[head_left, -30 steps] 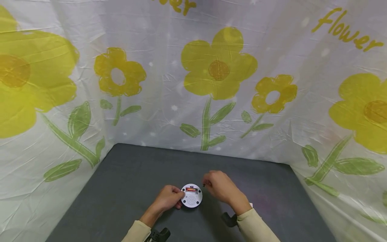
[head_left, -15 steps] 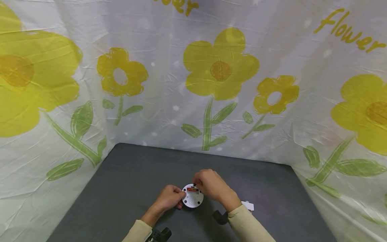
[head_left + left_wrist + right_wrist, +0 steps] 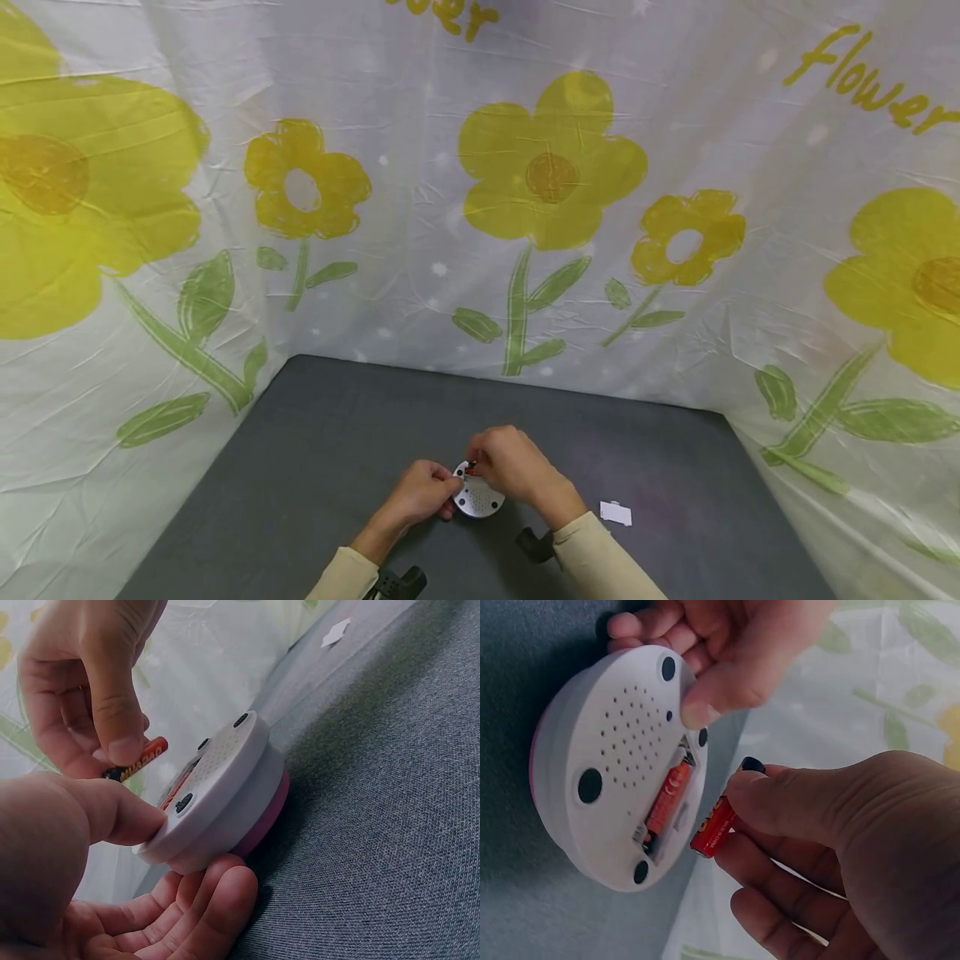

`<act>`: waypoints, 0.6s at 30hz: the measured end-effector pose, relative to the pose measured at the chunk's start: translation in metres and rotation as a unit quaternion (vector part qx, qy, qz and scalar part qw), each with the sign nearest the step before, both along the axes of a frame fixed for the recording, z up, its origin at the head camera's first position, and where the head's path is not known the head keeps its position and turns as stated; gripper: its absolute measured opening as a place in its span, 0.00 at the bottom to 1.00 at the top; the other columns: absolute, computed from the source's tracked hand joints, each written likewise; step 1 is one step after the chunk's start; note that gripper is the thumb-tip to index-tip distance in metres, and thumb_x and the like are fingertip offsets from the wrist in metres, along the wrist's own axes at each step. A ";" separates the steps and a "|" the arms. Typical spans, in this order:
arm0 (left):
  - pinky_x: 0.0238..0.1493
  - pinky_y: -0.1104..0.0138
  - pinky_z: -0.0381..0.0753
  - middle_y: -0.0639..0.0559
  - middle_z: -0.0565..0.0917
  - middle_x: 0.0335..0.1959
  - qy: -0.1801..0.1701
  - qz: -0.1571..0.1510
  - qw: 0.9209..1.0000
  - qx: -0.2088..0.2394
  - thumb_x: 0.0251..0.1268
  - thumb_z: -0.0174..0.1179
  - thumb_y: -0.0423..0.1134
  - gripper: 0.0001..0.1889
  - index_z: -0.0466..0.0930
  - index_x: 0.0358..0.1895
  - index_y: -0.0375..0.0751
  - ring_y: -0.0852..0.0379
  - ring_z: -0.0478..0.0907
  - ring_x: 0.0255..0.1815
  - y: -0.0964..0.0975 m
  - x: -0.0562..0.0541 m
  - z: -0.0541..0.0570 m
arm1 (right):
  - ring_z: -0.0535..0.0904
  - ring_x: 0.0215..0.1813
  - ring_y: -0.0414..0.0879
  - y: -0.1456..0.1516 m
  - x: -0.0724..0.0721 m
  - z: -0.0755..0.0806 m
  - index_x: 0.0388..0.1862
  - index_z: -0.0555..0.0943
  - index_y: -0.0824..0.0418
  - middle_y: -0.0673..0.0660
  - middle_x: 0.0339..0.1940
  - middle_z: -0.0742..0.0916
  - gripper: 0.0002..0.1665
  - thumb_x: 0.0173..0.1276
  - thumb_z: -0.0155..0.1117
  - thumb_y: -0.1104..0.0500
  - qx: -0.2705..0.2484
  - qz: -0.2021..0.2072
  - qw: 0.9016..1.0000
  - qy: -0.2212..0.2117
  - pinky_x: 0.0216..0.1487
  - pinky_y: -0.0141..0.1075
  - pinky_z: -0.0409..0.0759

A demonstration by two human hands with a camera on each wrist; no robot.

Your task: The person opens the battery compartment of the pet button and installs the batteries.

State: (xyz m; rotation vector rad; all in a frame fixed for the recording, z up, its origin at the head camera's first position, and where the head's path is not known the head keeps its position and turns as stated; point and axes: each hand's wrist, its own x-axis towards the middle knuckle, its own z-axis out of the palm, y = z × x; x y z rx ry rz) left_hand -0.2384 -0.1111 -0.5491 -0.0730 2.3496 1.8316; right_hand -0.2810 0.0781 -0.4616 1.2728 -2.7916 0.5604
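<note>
A round white device [image 3: 611, 836] with a pink edge shows its underside: speaker holes, dark round feet and an uncovered battery compartment. One red battery [image 3: 666, 801] lies in that compartment. My left hand [image 3: 422, 490] grips the device at its left rim, thumb on the underside and fingers beneath, tilting it on the table in the left wrist view. Between thumb and fingers, my right hand [image 3: 513, 467] pinches a second red-and-black battery [image 3: 717, 823] right beside the compartment. In the head view the right hand covers part of the device.
A small white battery cover [image 3: 616, 512] lies on the dark grey table [image 3: 360, 417], right of the right forearm. A white curtain [image 3: 405, 275] printed with yellow flowers surrounds the table's back and sides.
My right hand has moved left, bringing the battery from beside the device to over its compartment. The white cover has come into full view. My left hand keeps its grip on the device.
</note>
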 end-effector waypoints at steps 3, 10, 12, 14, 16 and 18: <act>0.24 0.67 0.86 0.49 0.87 0.22 0.004 0.000 1.000 0.000 0.66 0.65 0.36 0.08 0.85 0.37 0.32 0.61 0.82 0.19 0.001 0.001 0.000 | 0.84 0.34 0.39 -0.002 0.001 -0.003 0.41 0.91 0.60 0.53 0.35 0.92 0.07 0.70 0.73 0.70 -0.002 0.003 1.000 0.001 0.35 0.32 0.83; 0.23 0.68 0.85 0.50 0.86 0.20 0.008 0.001 1.000 0.006 0.67 0.65 0.36 0.08 0.85 0.35 0.32 0.62 0.82 0.18 0.001 0.002 -0.001 | 0.81 0.32 0.35 -0.003 -0.001 -0.016 0.40 0.91 0.58 0.51 0.34 0.91 0.08 0.70 0.72 0.70 -0.006 0.007 1.000 0.010 0.33 0.29 0.80; 0.23 0.68 0.85 0.50 0.86 0.20 0.007 -0.001 1.000 0.007 0.67 0.65 0.36 0.08 0.85 0.35 0.32 0.62 0.81 0.18 0.001 0.001 -0.002 | 0.81 0.32 0.34 -0.003 -0.002 -0.020 0.40 0.91 0.58 0.51 0.34 0.92 0.09 0.70 0.71 0.71 -0.010 0.009 1.000 0.014 0.33 0.28 0.80; 0.23 0.68 0.86 0.49 0.86 0.20 0.006 -0.003 1.000 0.009 0.67 0.65 0.35 0.08 0.85 0.35 0.32 0.62 0.82 0.18 0.000 0.001 -0.001 | 0.81 0.31 0.34 -0.003 -0.002 -0.024 0.40 0.92 0.58 0.51 0.34 0.92 0.09 0.70 0.71 0.71 -0.014 0.011 1.000 0.014 0.33 0.27 0.80; 0.23 0.68 0.86 0.49 0.86 0.20 0.005 -0.003 1.000 0.008 0.67 0.65 0.35 0.08 0.85 0.35 0.32 0.62 0.82 0.18 0.000 0.002 -0.001 | 0.81 0.31 0.34 -0.003 -0.003 -0.028 0.40 0.92 0.57 0.51 0.34 0.92 0.09 0.70 0.71 0.71 -0.018 0.010 1.000 0.012 0.32 0.27 0.80; 0.24 0.68 0.86 0.49 0.87 0.21 0.004 -0.002 1.000 0.006 0.67 0.65 0.35 0.08 0.85 0.36 0.32 0.62 0.82 0.18 0.000 0.002 0.000 | 0.79 0.30 0.33 -0.003 -0.003 -0.030 0.39 0.92 0.57 0.51 0.34 0.92 0.09 0.70 0.72 0.70 -0.020 0.006 1.000 0.009 0.32 0.26 0.79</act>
